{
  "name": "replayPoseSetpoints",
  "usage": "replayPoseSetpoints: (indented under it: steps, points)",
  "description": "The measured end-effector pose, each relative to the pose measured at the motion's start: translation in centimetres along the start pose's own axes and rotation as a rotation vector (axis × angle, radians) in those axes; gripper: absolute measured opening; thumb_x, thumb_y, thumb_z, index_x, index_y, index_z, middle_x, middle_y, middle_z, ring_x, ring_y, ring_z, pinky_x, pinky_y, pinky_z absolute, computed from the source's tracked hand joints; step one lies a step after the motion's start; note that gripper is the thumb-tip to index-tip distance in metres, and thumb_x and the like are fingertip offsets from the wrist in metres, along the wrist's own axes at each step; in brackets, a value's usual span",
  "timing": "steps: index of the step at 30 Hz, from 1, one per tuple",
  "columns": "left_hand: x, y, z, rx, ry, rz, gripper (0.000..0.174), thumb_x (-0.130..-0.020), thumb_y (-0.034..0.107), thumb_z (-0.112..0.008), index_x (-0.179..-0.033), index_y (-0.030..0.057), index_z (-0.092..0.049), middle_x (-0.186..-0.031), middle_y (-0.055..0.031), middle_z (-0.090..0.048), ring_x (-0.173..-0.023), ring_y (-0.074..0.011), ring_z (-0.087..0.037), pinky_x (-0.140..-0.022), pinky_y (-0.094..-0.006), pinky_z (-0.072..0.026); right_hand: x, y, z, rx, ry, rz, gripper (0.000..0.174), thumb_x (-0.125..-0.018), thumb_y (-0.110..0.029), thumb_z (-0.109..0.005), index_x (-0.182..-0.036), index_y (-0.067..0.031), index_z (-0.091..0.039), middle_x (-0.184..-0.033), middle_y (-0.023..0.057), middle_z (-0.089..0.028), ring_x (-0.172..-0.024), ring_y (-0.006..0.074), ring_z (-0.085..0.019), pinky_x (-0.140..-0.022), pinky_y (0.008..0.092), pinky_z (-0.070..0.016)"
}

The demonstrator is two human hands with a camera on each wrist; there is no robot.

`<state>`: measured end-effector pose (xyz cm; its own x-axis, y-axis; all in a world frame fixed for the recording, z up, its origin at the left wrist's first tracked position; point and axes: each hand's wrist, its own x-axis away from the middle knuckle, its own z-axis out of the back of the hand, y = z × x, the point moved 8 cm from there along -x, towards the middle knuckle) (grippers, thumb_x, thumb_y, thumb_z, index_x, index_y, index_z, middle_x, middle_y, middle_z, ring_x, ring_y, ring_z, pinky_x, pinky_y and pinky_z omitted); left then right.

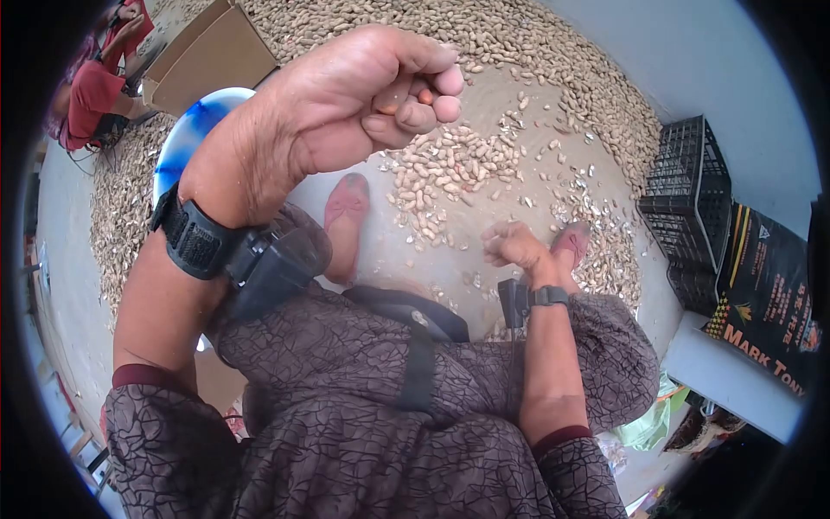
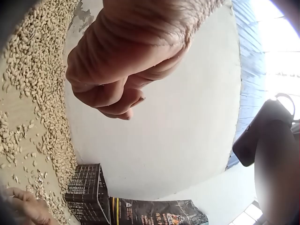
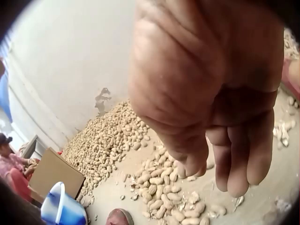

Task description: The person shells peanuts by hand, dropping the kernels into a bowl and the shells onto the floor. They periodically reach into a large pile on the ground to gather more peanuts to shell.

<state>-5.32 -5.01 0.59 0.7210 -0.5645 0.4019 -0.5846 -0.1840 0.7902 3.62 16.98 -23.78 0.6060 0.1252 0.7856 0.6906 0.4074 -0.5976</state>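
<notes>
My left hand [image 1: 359,108] is raised high, palm turned up and fingers curled in. Reddish shelled peanut kernels [image 1: 425,97] show among its fingers. From the left wrist view, the back of this hand hides what it holds. Lower down, my right hand [image 1: 519,246] hangs over the floor by the right shoe, its fingers loosely extended. The right wrist view shows those fingers [image 3: 236,164] pointing down over a small pile of unshelled peanuts [image 1: 450,164], with no peanut visible in them. A blue and white bucket [image 1: 170,143] stands partly behind the left forearm.
A large heap of peanuts [image 1: 527,39] spreads along the wall. Broken shells [image 1: 596,203] litter the floor at right. A cardboard box [image 1: 212,56] and another seated person [image 1: 95,95] are at far left. On the right stand a black plastic crate [image 1: 683,203] and a printed black bag [image 1: 765,298].
</notes>
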Motion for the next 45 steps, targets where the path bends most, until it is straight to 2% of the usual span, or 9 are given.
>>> replayPoseSetpoints:
  steps: [13, 15, 22, 32, 35, 36, 37, 39, 45]
  points:
    - [-0.1, 1.6, 0.6, 0.204, 0.117, -0.054, 0.023, -0.091, 0.017, -0.039, -0.077, 0.0012, -0.048, -0.061, -0.0022, -0.045, -0.039, -0.0011, -0.031, -0.033, -0.0134, -0.0237, -6.7, 6.6, -9.4, -0.111, -0.341, -0.178, 0.024, -0.074, -0.011, -0.063, -0.098, -0.0069, -0.063, -0.089, 0.0067, -0.063, -0.082, 0.014, -0.056, -0.069, 0.0263, -0.0471]
    - [0.0, 2.0, 0.3, 0.224, 0.136, -0.062, 0.024, -0.091, 0.017, -0.037, -0.075, 0.0004, -0.046, -0.06, -0.0045, -0.046, -0.038, -0.0017, -0.031, -0.032, -0.0131, -0.0264, -8.2, 5.2, -10.2, 0.041, -0.364, 0.079, 0.027, -0.076, -0.014, -0.062, -0.103, -0.0072, -0.062, -0.093, 0.0048, -0.061, -0.089, 0.015, -0.055, -0.077, 0.0276, -0.0443]
    - [-0.8, 2.5, 0.4, 0.2, 0.257, -0.1, 0.025, -0.09, 0.017, -0.038, -0.071, 0.0012, -0.041, -0.053, -0.0088, -0.045, -0.03, -0.003, -0.027, -0.028, -0.0138, -0.0259, -12.0, 0.8, -8.7, -0.069, -0.263, 0.226, 0.026, -0.073, -0.011, -0.062, -0.099, -0.0084, -0.064, -0.095, 0.007, -0.063, -0.09, 0.0143, -0.056, -0.083, 0.0251, -0.0416]
    - [-1.3, 2.1, 0.4, 0.172, 0.246, -0.122, 0.025, -0.086, 0.019, -0.047, -0.068, 0.0024, -0.039, -0.049, -0.0094, -0.045, -0.029, -0.0033, -0.026, -0.027, -0.0148, -0.0232, -13.4, -5.5, -1.5, -0.115, 0.057, 0.389, 0.027, -0.072, -0.008, -0.057, -0.099, -0.0071, -0.062, -0.085, 0.0087, -0.064, -0.071, 0.014, -0.058, -0.068, 0.0262, -0.0468]
    - [-1.0, 2.3, 0.7, 0.184, 0.278, -0.151, 0.026, -0.085, 0.019, -0.048, -0.068, 0.0026, -0.038, -0.048, -0.0092, -0.044, -0.029, -0.0033, -0.026, -0.027, -0.0151, -0.024, -13.5, -2.0, 4.5, -0.277, 0.566, 0.38, 0.018, -0.073, -0.01, -0.057, -0.09, -0.0048, -0.063, -0.069, 0.0079, -0.061, -0.061, 0.0146, -0.057, -0.06, 0.0271, -0.0459]
    - [-0.8, 2.5, 0.7, 0.177, 0.237, -0.119, 0.024, -0.087, 0.019, -0.04, -0.074, -0.0001, -0.046, -0.054, -0.0136, -0.052, -0.033, -0.0058, -0.027, -0.055, -0.021, -0.0376, -13.7, 0.1, 6.8, -0.287, 0.75, 0.412, 0.017, -0.074, -0.011, -0.057, -0.088, -0.0046, -0.062, -0.066, 0.0082, -0.06, -0.06, 0.0154, -0.056, -0.059, 0.0273, -0.0455]
    - [-0.8, 2.5, 0.8, 0.178, 0.23, -0.119, 0.024, -0.087, 0.019, -0.04, -0.074, -0.0001, -0.046, -0.054, -0.0136, -0.052, -0.033, -0.0058, -0.027, -0.055, -0.021, -0.0376, -13.0, 1.3, 8.4, -0.236, 0.855, 0.375, 0.017, -0.073, -0.012, -0.056, -0.088, -0.004, -0.062, -0.068, 0.0101, -0.061, -0.062, 0.0177, -0.058, -0.061, 0.0286, -0.0458]
    - [-1.0, 2.8, 0.8, 0.119, 0.203, -0.143, 0.026, -0.086, 0.02, -0.046, -0.067, 0.0034, -0.037, -0.046, -0.008, -0.043, -0.028, -0.0039, -0.026, -0.027, -0.0154, -0.0247, -12.6, 4.0, 10.6, -0.184, 0.968, 0.343, 0.018, -0.073, -0.012, -0.056, -0.088, -0.0034, -0.061, -0.07, 0.0121, -0.061, -0.064, 0.0199, -0.059, -0.063, 0.0299, -0.0461]
    - [-1.0, 3.4, 1.3, 0.088, 0.295, -0.163, 0.027, -0.087, 0.02, -0.046, -0.067, 0.0036, -0.038, -0.045, -0.0089, -0.043, -0.028, -0.0044, -0.026, -0.026, -0.0159, -0.0264, -11.7, 6.4, 11.2, -0.044, 1.069, -0.025, 0.019, -0.072, -0.014, -0.056, -0.085, 0.0003, -0.057, -0.079, 0.0161, -0.062, -0.075, 0.0269, -0.06, -0.071, 0.035, -0.0456]
